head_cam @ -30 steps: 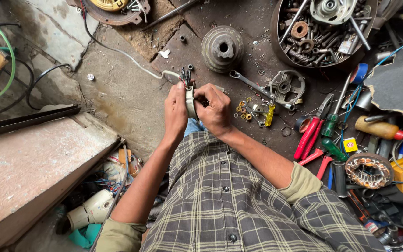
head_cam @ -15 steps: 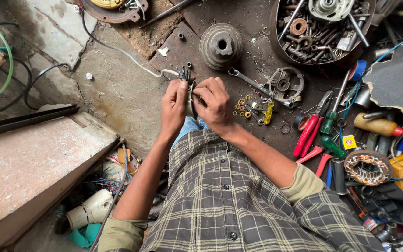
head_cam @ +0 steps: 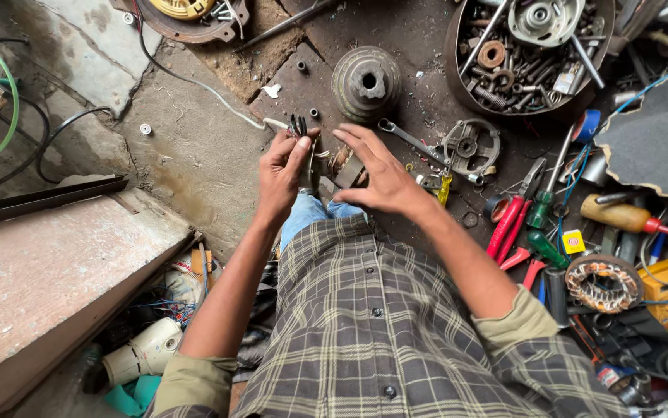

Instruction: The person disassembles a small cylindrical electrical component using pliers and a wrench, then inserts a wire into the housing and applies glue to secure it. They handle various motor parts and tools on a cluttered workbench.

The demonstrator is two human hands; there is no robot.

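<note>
My left hand [head_cam: 281, 172] and my right hand [head_cam: 376, 174] are held close together above my knees, over a greasy floor. Between them they hold a small round metal motor part [head_cam: 339, 169] with copper windings. The left hand's fingers pinch its edge, next to a few dark wire ends [head_cam: 298, 124] sticking up. The right hand's fingers are spread over the part's right side. Most of the part is hidden by both hands.
A grey ribbed pulley [head_cam: 366, 81] and a spanner [head_cam: 410, 139] lie just beyond my hands. A round tray of bolts and scrap [head_cam: 527, 46] sits at top right. Red-handled pliers [head_cam: 508, 224], screwdrivers and a wound stator [head_cam: 603, 282] crowd the right. A wooden plank [head_cam: 47, 255] lies at left.
Both hands have drawn slightly nearer to me, and the right hand's fingers have spread out from a tighter curl around the part.
</note>
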